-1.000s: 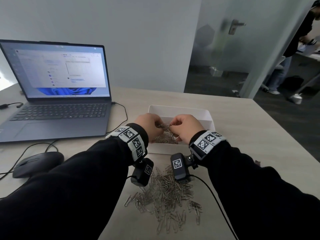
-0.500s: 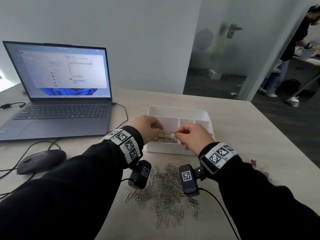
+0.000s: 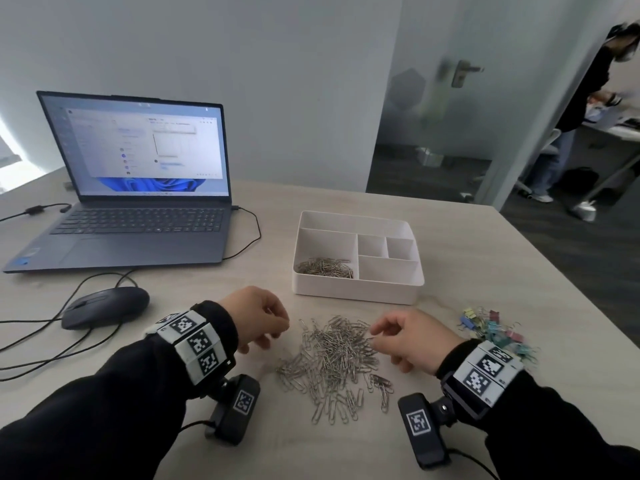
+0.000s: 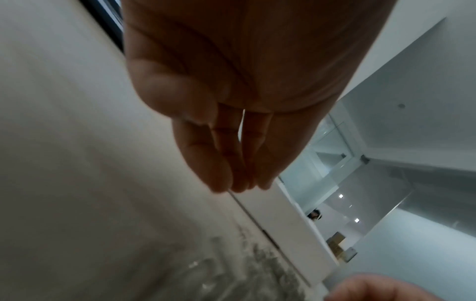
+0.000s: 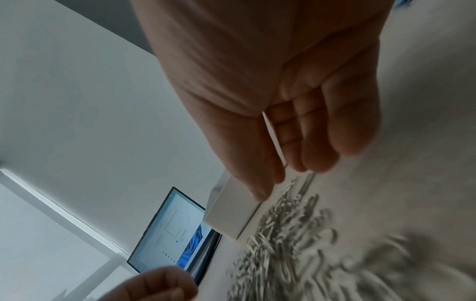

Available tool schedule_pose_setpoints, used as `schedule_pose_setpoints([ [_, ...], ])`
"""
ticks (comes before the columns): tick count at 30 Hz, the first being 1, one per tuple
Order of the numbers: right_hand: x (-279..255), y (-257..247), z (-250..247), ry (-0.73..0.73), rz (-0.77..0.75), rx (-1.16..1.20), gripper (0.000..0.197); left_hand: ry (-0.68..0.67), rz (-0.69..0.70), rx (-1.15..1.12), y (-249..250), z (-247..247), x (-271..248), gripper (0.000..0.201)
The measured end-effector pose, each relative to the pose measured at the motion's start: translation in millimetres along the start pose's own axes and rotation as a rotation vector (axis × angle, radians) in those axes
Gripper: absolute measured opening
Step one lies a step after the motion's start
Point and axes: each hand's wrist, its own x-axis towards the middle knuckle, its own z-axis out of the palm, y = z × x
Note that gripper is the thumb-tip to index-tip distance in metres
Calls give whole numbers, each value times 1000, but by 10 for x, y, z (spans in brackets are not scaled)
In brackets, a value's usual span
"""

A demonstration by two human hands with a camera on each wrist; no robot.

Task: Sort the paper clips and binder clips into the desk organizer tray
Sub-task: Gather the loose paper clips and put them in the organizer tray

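In the lower centre of the head view I see my left hand [image 3: 254,317] and right hand [image 3: 407,341], both loosely curled and holding nothing, flanking a loose heap of silver wire paper clips [image 3: 337,362]. Above them sits the white plastic compartmented organizer tray [image 3: 356,291], more paper clips in its left section. Pastel-coloured binder clips [image 3: 495,330] lie at the right.

Silver paper clips [image 3: 334,362], a white organizer tray [image 3: 356,289], pastel yellow, blue, green and pink binder clips [image 3: 495,332], black sleeves [image 3: 86,417] and black-and-white checker-patterned wristbands [image 3: 194,341] are recorded on a pale wood-grain desk [image 3: 485,258].
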Motion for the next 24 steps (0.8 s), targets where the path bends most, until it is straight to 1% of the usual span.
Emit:
schedule_pose_setpoints([
  [3, -87, 24, 89, -66, 32, 7, 23, -44, -64, 65, -53, 37, -108, 6],
  [6, -125, -24, 188, -79, 34, 51, 20, -83, -77, 19, -37, 140, -142, 5],
  [11, -130, -105, 270, -83, -6, 137, 14, -129, -25, -96, 54, 315, -185, 7],
  [13, -129, -117, 228, -23, -23, 157, 8, -84, 15, -118, 62, 318, -169, 6],
  [14, -128, -125, 194, 31, -26, 147, 9, -35, 34, -118, 54, 304, -146, 8],
  [16, -89, -95, 134, 136, -20, 94, 19, 70, 63, -119, 30, 277, -81, 14],
  [18, -30, -59, 98, 172, -19, 33, 30, 138, 79, -136, 23, 268, -7, 24],
  [20, 44, -46, 117, 132, -13, -57, 40, 141, 83, -97, 45, 282, 49, 34],
  [21, 88, -42, 143, 116, -8, -115, 43, 119, 77, -43, 68, 297, 75, 38],
  [24, 182, -85, 242, 88, 5, -262, 48, 30, 74, 204, 129, 394, 174, 45],
])
